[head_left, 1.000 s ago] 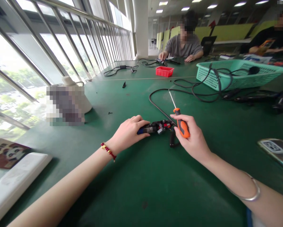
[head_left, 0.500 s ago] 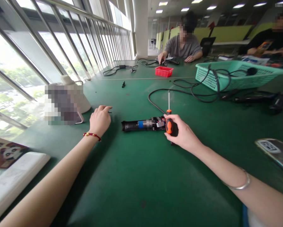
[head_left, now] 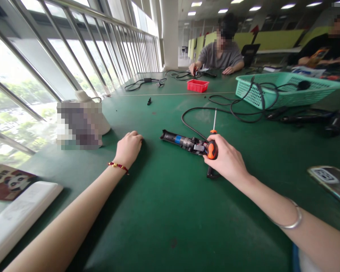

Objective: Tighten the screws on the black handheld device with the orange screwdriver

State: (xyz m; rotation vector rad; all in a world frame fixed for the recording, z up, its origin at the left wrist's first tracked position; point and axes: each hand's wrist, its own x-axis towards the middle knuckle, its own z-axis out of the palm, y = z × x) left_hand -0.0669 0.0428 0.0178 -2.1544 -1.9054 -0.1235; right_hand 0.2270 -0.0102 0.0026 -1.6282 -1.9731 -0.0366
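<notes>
Gripping an orange-handled screwdriver [head_left: 212, 149], the right hand [head_left: 228, 160] is closed around the handle, and the metal shaft points toward the far side. Its fingers touch the right end of a black opened-up device [head_left: 183, 141] with a blue band, which lies on the green surface [head_left: 172, 211] between the two hands. The left hand [head_left: 129, 148] rests on the surface left of the device, apart from it, curled into a fist; whether it holds anything cannot be told. A black cable [head_left: 187, 126] runs from the device toward a teal basket [head_left: 286, 96] far right.
</notes>
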